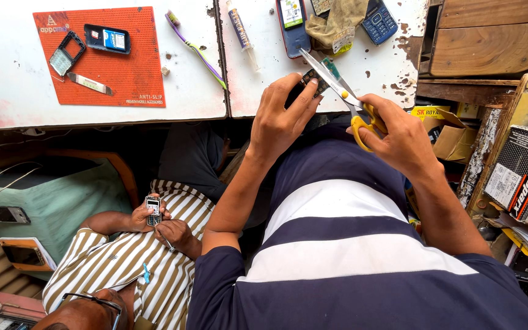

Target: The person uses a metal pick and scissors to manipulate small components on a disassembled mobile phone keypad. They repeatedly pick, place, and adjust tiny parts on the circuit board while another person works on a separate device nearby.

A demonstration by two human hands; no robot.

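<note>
Seen from above, a person in a navy shirt with white bands works at the edge of a chipped white table. The right hand grips a pair of scissors, with fingers curled through smooth yellow plastic loops. The 2 slim steel blades point up and away from that grip and are parted in a narrow V.

The left hand pinches a small dark part, flat and patterned, between thumb and fingertips. It sits right at the blades, just left of where they cross; whether metal touches it cannot be told.

Beyond the blade tips lie a crumpled tan cloth, a dark blue keypad phone and a red-edged phone with a lit screen. Further left of the left hand are a clear plastic syringe, a purple and green toothbrush, and an orange dimpled rubber mat. The mat carries an empty black phone frame, a black phone back and a thin metal strip.

Right of the scissor hand, an open cardboard box sits below rough wooden boards; its contents cannot be made out.

Below the left forearm, another person in a brown and white striped shirt holds a small keypad handset in both hands.
</note>
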